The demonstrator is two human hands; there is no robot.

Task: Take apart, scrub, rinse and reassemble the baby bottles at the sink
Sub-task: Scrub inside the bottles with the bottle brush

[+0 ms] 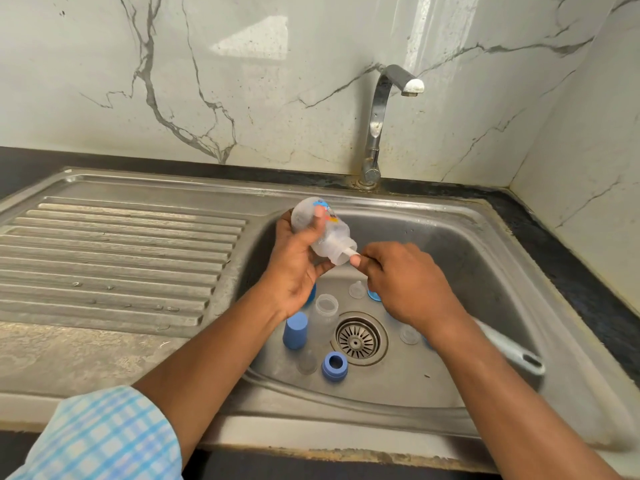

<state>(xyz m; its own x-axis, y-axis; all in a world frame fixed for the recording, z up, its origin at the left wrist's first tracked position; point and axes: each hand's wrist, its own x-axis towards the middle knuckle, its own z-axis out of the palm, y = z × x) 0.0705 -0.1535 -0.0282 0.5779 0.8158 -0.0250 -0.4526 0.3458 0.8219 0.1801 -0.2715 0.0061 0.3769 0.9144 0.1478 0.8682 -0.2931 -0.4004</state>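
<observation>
Sink [450, 216]: stainless steel, dull and scuffed, one basin with a ribbed drainboard [104, 254] to its left, set in a dark tabletop [27, 161]. Round slotted drain strainer [356, 337] in the basin floor. One curved chrome faucet [379, 123], spotted, against a grey-veined marble wall [242, 81].

Left hand [294, 268]: fingers curled round the body of the held bottle [322, 230], thumb across its printed label. Bottle is clear, frosted plastic, cylindrical, tilted with the mouth toward lower right, above the basin.

Right hand [408, 282]: fingers closed tight round the bottle brush [505, 349]. Its white stem enters the bottle mouth. Its pale plastic handle, with a hole at the end, sticks out behind the wrist.

Basin floor, count:
- 1 second bottle [325, 306], clear, open mouth
- 1 blue cap [294, 330], smooth, matte
- 1 blue ring collar [334, 366], open centre
- 2 clear dome-shaped nipples [356, 289], plus 1 faint clear piece [307, 362], shape uncertain
- 3 blue fragments [374, 294], partly hidden under the hands, type cannot be told

Blue-white checked sleeve [104, 438] on the left arm.
</observation>
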